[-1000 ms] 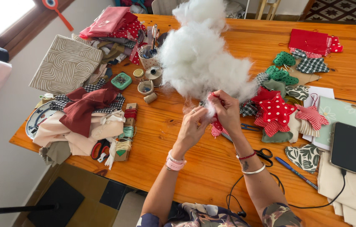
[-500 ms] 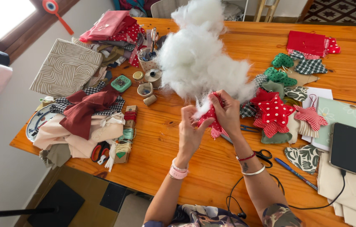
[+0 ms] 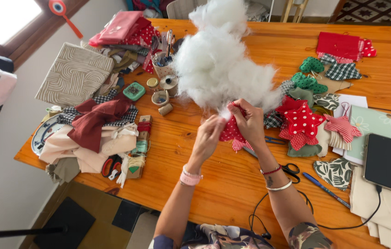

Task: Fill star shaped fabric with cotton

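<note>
Landmark: large heap of white fluffy fibre stuffing (image 3: 223,64), lying mid-bench on the orange varnished wooden bench (image 3: 232,184); all places below are given from it.
Work piece: small red fabric ornament with white dots and a striped edge (image 3: 230,133), held in the air just below the heap's near edge, above the bench.
Right hand (image 3: 250,122): fingers curled and closed round the upper part of the ornament, gripping it firmly.
Left hand (image 3: 210,136): fingertips pinched together at the ornament's open side, with a small white tuft of stuffing (image 3: 225,113) at them; whether the tuft is gripped or only pressed cannot be told.
Right of the heap: a pile of finished red dotted star shapes (image 3: 302,123) and green dotted fabric shapes (image 3: 310,80).
Below and right of the heap: black-handled scissors (image 3: 290,169) and a blue pen (image 3: 327,190) flat on the bench; farther right, a black phone (image 3: 382,161) on a cable.
Left of the heap: small tins and thread spools (image 3: 161,94), then folded maroon and cream cloths (image 3: 94,133).
Risk, judged: the tuft is joined to the heap, so a pull may drag far more fibre than the small opening takes.
Risk, judged: hard poking may strain the seam; a loosened grip would drop the ornament among the lookalike red pieces.
</note>
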